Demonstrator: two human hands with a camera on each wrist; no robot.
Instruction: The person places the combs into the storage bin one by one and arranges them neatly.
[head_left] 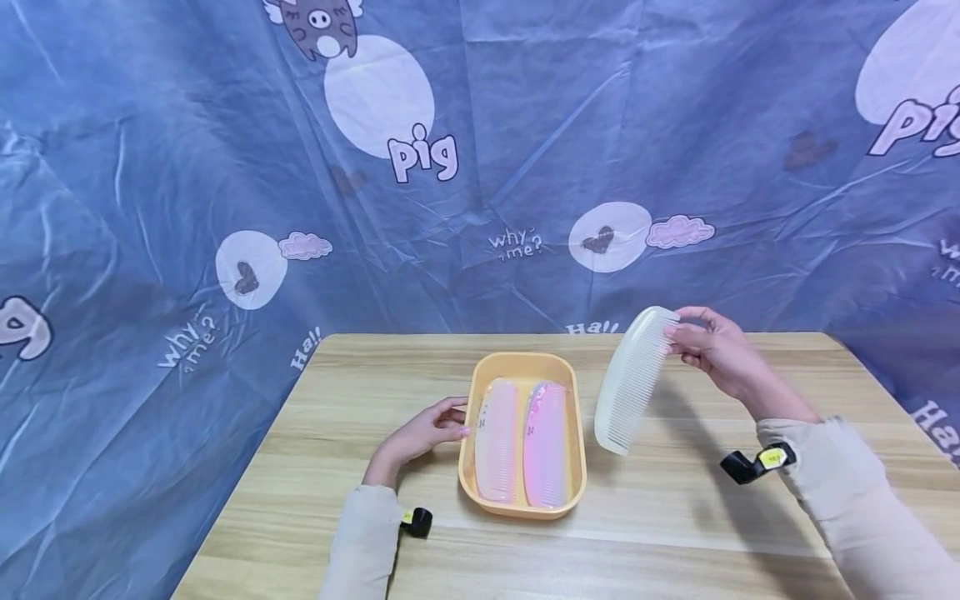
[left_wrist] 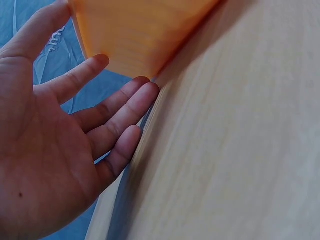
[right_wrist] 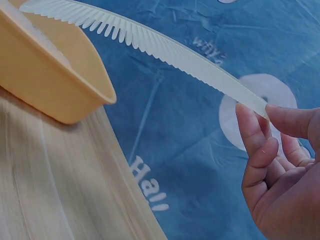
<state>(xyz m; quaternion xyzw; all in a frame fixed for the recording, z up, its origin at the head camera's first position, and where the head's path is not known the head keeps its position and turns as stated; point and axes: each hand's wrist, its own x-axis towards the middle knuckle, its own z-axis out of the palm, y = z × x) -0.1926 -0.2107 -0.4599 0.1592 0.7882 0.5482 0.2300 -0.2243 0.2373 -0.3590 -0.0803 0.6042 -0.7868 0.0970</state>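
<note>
An orange tray [head_left: 576,433] sits mid-table with two pink combs [head_left: 498,440] [head_left: 547,444] lying side by side in it. My right hand [head_left: 712,346] pinches one end of a white comb [head_left: 632,379] and holds it in the air just right of the tray, hanging down at a slant. In the right wrist view the white comb [right_wrist: 150,42] stretches over the tray [right_wrist: 55,90] from my fingertips [right_wrist: 252,122]. My left hand [head_left: 431,429] rests with straight fingers against the tray's left wall; the left wrist view shows the fingers [left_wrist: 125,107] touching the tray [left_wrist: 135,35].
The wooden table [head_left: 675,517] stands before a blue printed cloth backdrop [head_left: 480,167]. Black wrist cameras [head_left: 753,463] [head_left: 417,522] sit on both sleeves.
</note>
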